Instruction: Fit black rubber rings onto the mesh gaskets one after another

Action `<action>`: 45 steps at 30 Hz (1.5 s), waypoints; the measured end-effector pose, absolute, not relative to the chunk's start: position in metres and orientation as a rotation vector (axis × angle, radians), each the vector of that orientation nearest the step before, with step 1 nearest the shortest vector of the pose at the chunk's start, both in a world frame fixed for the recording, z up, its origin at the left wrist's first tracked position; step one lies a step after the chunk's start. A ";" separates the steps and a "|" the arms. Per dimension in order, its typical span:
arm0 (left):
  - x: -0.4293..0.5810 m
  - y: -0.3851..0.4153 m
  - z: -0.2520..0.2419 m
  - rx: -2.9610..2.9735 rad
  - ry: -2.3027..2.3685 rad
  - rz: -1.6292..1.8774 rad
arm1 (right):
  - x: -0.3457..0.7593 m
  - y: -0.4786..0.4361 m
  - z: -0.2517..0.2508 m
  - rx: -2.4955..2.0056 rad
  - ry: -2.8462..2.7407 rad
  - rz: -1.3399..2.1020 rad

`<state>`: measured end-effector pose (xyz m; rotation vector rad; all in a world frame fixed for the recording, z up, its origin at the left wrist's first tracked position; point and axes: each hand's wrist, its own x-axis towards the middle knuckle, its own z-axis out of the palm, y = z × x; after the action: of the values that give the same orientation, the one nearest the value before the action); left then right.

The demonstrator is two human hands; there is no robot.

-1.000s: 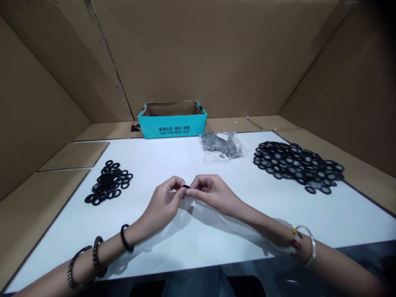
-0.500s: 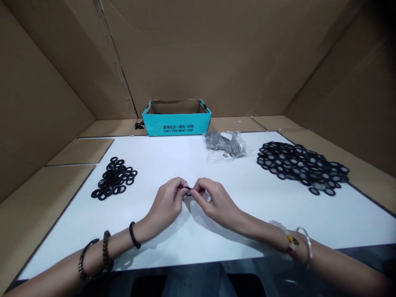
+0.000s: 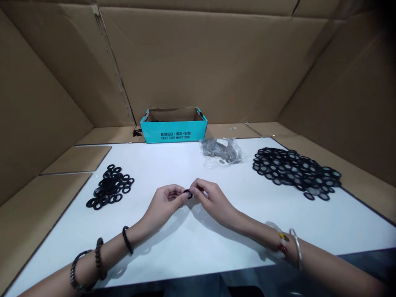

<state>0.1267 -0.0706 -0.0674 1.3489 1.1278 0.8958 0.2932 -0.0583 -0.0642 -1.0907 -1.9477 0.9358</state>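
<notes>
Between my two hands, above the white table, is a small black ring (image 3: 187,193). My left hand (image 3: 168,203) pinches its left side between thumb and finger. The fingertips of my right hand (image 3: 210,198) close on its right side. Rings with open centres lie in a small black pile (image 3: 108,186) on the left of the table. On the right, a larger pile of black rings (image 3: 293,170) shows pale grey centres. A clear plastic bag (image 3: 221,151) of grey discs rests behind my hands.
A turquoise open box (image 3: 173,131) stands at the back edge of the white table (image 3: 173,260). A few small black pieces (image 3: 137,132) lie left of it on cardboard. Cardboard walls (image 3: 198,62) enclose the back and sides.
The camera view has shifted slightly, so the table's contents sit lower. The ring has turned and shows more of its face between my fingers. Both hands still hold it.
</notes>
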 end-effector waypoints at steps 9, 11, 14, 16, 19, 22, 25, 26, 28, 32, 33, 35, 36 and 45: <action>0.127 -0.071 -0.066 1.366 1.131 0.941 | 0.293 -0.061 -0.068 -1.002 -2.168 0.686; 0.127 -0.071 -0.066 1.362 1.109 0.949 | 0.293 -0.062 -0.068 -0.989 -2.195 0.662; 0.126 -0.071 -0.066 1.326 1.073 0.938 | 0.293 -0.062 -0.065 -0.988 -2.189 0.666; 0.124 -0.070 -0.064 1.343 1.057 0.929 | 0.295 -0.063 -0.063 -0.995 -2.159 0.725; 0.122 -0.068 -0.059 1.408 1.053 0.871 | 0.297 -0.062 -0.058 -0.990 -2.142 0.816; 0.121 -0.067 -0.056 1.454 1.059 0.795 | 0.299 -0.061 -0.056 -0.965 -2.171 0.858; 0.122 -0.067 -0.055 1.443 1.045 0.799 | 0.299 -0.061 -0.058 -0.940 -2.190 0.921; 0.122 -0.068 -0.056 1.432 1.041 0.808 | 0.298 -0.061 -0.058 -0.937 -2.192 0.935; 0.122 -0.068 -0.057 1.418 1.037 0.820 | 0.298 -0.062 -0.058 -0.938 -2.190 0.943; 0.122 -0.068 -0.057 1.408 1.050 0.828 | 0.298 -0.064 -0.056 -0.917 -2.169 0.950; 0.122 -0.068 -0.056 1.410 1.061 0.838 | 0.298 -0.065 -0.055 -0.915 -2.159 0.954; 0.122 -0.067 -0.054 1.424 1.091 0.872 | 0.296 -0.065 -0.055 -0.926 -2.128 0.963; 0.122 -0.067 -0.054 1.437 1.109 0.890 | 0.295 -0.065 -0.056 -0.936 -2.108 0.969; 0.123 -0.068 -0.055 1.464 1.168 0.947 | 0.294 -0.061 -0.063 -0.954 -2.007 1.031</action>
<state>0.1228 -0.0684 -0.0549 1.4645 1.1680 0.9474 0.2943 -0.0612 -0.0627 -0.9537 -2.0072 1.0310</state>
